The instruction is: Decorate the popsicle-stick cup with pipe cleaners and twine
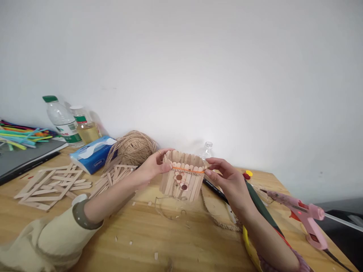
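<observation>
Left hand (160, 165) grips the craft-stick basket (191, 182) at its left rim; right hand (227, 179) pinches its right edge, by the end of the smooth orange cord (184, 169); basket's round-tipped flat wood sits over the grained worktop (136, 243); from here I see fuzzy twine ball (136, 146) left of basket, pink plastic glue gun (297, 209) well right.

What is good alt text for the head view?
A person's left hand holds a wooden-stick box with two flowers and an orange strip on its front; the right hand touches its side. A twine ball sits left, a glue gun right, on the table.
</observation>
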`<control>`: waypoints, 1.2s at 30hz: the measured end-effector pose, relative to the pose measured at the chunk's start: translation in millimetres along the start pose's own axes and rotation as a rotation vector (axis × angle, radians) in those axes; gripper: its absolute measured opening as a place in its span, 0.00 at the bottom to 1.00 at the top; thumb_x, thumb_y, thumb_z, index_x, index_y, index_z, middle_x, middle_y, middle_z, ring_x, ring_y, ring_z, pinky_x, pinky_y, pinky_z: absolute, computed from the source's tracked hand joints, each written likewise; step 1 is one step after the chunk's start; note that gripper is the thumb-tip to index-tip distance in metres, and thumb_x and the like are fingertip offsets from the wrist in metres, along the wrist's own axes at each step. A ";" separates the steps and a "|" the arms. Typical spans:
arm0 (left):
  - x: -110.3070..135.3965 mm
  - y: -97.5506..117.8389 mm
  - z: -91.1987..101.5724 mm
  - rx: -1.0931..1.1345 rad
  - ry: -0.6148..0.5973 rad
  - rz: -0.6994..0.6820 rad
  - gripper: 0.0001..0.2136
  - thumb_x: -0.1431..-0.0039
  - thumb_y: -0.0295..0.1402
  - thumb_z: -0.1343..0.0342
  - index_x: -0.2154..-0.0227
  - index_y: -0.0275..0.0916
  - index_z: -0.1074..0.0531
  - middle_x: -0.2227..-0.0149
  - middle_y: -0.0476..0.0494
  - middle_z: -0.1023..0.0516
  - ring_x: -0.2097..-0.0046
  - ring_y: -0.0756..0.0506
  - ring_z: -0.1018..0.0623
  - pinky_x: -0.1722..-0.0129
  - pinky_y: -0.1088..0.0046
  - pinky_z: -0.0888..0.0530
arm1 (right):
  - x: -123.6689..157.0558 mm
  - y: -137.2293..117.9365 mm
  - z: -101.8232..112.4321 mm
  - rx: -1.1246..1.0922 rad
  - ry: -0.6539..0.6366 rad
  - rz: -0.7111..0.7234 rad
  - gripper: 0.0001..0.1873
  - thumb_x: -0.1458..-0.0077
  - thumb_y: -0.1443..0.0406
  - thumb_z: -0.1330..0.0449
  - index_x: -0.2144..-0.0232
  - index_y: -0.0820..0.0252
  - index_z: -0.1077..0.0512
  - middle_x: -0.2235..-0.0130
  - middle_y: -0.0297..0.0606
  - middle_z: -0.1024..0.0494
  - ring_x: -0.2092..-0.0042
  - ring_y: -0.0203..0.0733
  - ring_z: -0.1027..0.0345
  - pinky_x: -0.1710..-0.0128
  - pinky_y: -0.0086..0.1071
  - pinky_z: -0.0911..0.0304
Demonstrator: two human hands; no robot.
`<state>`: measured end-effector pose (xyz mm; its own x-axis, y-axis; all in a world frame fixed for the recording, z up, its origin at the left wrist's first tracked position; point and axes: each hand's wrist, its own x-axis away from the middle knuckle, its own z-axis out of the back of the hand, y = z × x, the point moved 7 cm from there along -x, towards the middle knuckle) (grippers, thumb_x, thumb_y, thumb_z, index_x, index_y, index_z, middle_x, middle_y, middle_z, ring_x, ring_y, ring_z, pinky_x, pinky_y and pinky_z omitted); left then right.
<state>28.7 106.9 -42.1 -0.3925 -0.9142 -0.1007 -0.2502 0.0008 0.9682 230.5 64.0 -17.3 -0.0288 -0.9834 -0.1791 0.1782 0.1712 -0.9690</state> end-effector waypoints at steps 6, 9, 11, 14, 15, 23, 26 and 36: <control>0.0 3.2 -1.7 -0.113 0.019 -0.074 0.37 0.64 0.38 0.31 0.49 0.41 0.40 0.50 0.40 0.32 0.50 0.38 0.29 0.54 0.64 0.31 | -1.7 3.2 -5.0 0.080 -0.086 -0.057 0.14 0.53 0.54 0.39 0.74 0.60 0.32 0.73 0.30 0.29 0.71 0.33 0.38 0.70 0.28 0.42; -5.5 -10.0 3.1 -0.130 0.004 -0.095 0.35 0.62 0.37 0.32 0.49 0.41 0.40 0.49 0.40 0.33 0.50 0.39 0.29 0.52 0.63 0.31 | -3.9 9.0 -3.2 0.144 -0.069 -0.063 0.15 0.54 0.54 0.40 0.74 0.60 0.32 0.73 0.31 0.29 0.70 0.34 0.37 0.69 0.29 0.43; -9.2 -19.7 6.7 -0.124 -0.016 -0.120 0.34 0.61 0.36 0.32 0.50 0.42 0.39 0.48 0.41 0.33 0.49 0.39 0.30 0.51 0.63 0.32 | -6.0 13.5 -2.4 0.170 -0.066 -0.065 0.14 0.54 0.55 0.40 0.74 0.60 0.31 0.73 0.32 0.28 0.69 0.36 0.36 0.69 0.30 0.42; -13.5 -35.4 10.7 -0.127 -0.073 -0.127 0.33 0.60 0.36 0.33 0.50 0.43 0.41 0.47 0.40 0.36 0.47 0.39 0.32 0.49 0.62 0.34 | -9.3 19.7 -2.0 0.231 -0.072 -0.071 0.12 0.54 0.56 0.40 0.75 0.60 0.31 0.73 0.33 0.27 0.70 0.37 0.35 0.69 0.31 0.42; -14.5 -40.1 11.2 -0.138 -0.102 -0.120 0.34 0.60 0.36 0.33 0.49 0.44 0.42 0.46 0.40 0.37 0.46 0.39 0.33 0.48 0.62 0.35 | -10.2 21.6 -2.2 0.256 -0.077 -0.073 0.11 0.55 0.57 0.40 0.76 0.60 0.31 0.74 0.33 0.27 0.70 0.37 0.35 0.69 0.31 0.42; -12.7 -32.0 13.9 -0.333 -0.310 -0.051 0.43 0.64 0.32 0.31 0.45 0.43 0.48 0.41 0.34 0.44 0.40 0.38 0.40 0.42 0.56 0.43 | -7.8 19.6 -8.7 0.317 -0.168 -0.066 0.09 0.56 0.60 0.40 0.73 0.60 0.28 0.72 0.34 0.24 0.70 0.38 0.32 0.70 0.30 0.39; -8.9 -18.7 14.5 -0.539 -0.351 -0.043 0.49 0.64 0.33 0.31 0.40 0.44 0.55 0.36 0.33 0.55 0.36 0.38 0.50 0.38 0.54 0.52 | -5.1 12.2 -9.7 0.345 -0.184 -0.068 0.09 0.54 0.61 0.42 0.73 0.60 0.26 0.71 0.35 0.22 0.69 0.39 0.31 0.69 0.31 0.38; -7.5 23.5 20.2 -0.605 -0.084 -0.206 0.25 0.48 0.36 0.42 0.47 0.42 0.39 0.45 0.38 0.35 0.42 0.41 0.36 0.41 0.57 0.43 | -4.2 8.2 -5.1 0.563 -0.090 0.059 0.07 0.50 0.60 0.43 0.73 0.55 0.27 0.70 0.34 0.22 0.70 0.41 0.32 0.68 0.34 0.40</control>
<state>7.9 121.9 -23.2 -0.4638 -0.8363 -0.2923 0.2055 -0.4225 0.8828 227.0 69.9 -25.3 0.0770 -0.9786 -0.1910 0.6745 0.1922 -0.7128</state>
